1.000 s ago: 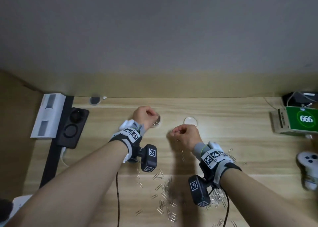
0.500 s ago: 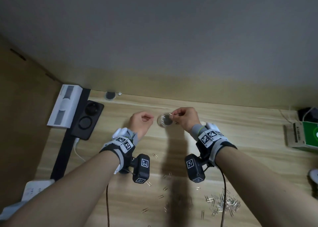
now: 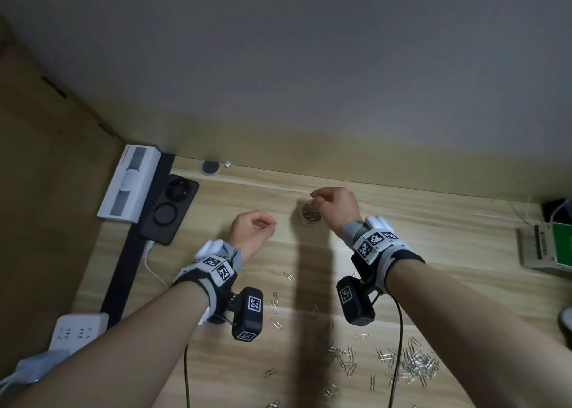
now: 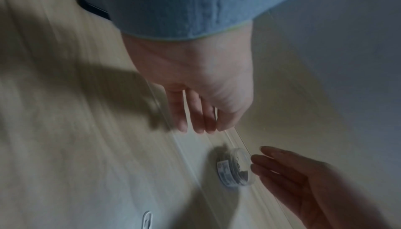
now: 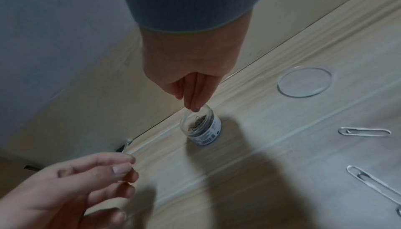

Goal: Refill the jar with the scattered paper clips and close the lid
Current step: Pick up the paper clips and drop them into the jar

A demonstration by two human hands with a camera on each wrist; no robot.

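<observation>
A small clear jar [image 3: 310, 217] with a label stands open near the back of the wooden desk, partly filled with clips. My right hand [image 3: 314, 198] hovers right over its mouth, fingertips [image 5: 192, 108] pressed together and pointing down, with a thin sliver of a paper clip showing at them. My left hand [image 3: 269, 222] hangs left of the jar, loosely curled and holding nothing. The clear round lid [image 5: 303, 81] lies flat to the jar's right; my right hand hides it in the head view. Several paper clips [image 3: 411, 364] lie scattered near the front right.
A white box [image 3: 130, 184] and a black charging pad [image 3: 168, 209] sit at the back left, and a white power strip [image 3: 77, 333] at the front left. A green-and-white carton [image 3: 551, 246] is at the right edge. Loose clips [image 5: 364, 131] lie between my arms.
My left hand has drawn back leftward from the jar. My right hand has carried a clip from the desk's middle to above the jar's mouth. The head view has tilted and shifted.
</observation>
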